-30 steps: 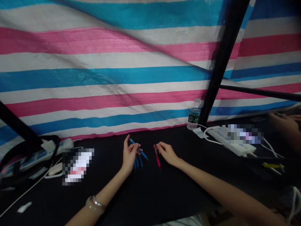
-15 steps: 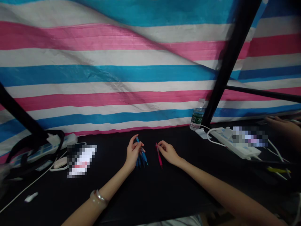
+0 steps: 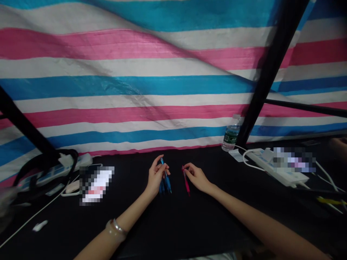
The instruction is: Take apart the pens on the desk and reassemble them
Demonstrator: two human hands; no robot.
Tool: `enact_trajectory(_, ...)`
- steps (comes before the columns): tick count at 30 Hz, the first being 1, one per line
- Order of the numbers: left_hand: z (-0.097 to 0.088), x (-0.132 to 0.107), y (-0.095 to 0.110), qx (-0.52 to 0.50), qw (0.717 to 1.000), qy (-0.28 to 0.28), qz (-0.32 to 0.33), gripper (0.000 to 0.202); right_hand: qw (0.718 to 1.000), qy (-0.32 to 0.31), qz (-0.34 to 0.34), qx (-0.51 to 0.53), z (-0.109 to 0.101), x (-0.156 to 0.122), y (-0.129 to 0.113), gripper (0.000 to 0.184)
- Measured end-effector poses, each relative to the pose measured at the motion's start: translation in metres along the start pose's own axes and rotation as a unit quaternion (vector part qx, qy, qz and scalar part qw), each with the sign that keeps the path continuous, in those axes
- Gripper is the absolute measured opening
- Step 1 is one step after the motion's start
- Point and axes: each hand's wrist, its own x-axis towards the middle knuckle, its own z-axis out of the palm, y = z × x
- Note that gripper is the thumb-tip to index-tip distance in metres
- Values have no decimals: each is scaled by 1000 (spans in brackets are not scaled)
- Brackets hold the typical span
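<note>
My left hand (image 3: 156, 176) is closed on a blue pen (image 3: 167, 180), its thumb and fingers pinching the upper barrel while the tip points down toward me. More blue pens (image 3: 162, 187) show just under that hand, partly hidden by it, and I cannot tell whether they are held or lying on the table. A short gap to the right, my right hand (image 3: 197, 177) pinches the top end of a pink-red pen (image 3: 186, 182). That pen slants with its lower end toward me.
A black table (image 3: 173, 227) spans the front. To the left are a power strip (image 3: 40, 175), cables and a blurred-out phone (image 3: 97, 186). At right stand a water bottle (image 3: 231, 133) and another power strip (image 3: 279, 168). Another person's hand (image 3: 339, 146) shows at the far right.
The whole view has shifted slightly, moving things a little to the right. Both hands keep their pens in nearly the same pose. The other person's hand has drawn back toward the right edge.
</note>
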Motion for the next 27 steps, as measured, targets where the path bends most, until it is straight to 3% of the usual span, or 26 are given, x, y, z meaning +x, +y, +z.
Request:
enact_trajectory(15, 7, -4, 2, -16, 1000, -3, -6, 38, 998, 5, -1, -64, -7, -6, -13, 20)
enact_trajectory(19, 11, -6, 2, 2, 1000, -9, 1, 48, 992, 6, -75, -100, -9, -15, -30, 27)
enact_trajectory(23, 12, -6, 1, 12, 1000, -11, 6, 48, 975, -35, -157, -154, -9, -23, -44, 31)
enact_trajectory(27, 12, -9, 2, 6, 1000, -23, -4, 49, 968, -72, -167, -171, -7, -27, -49, 34)
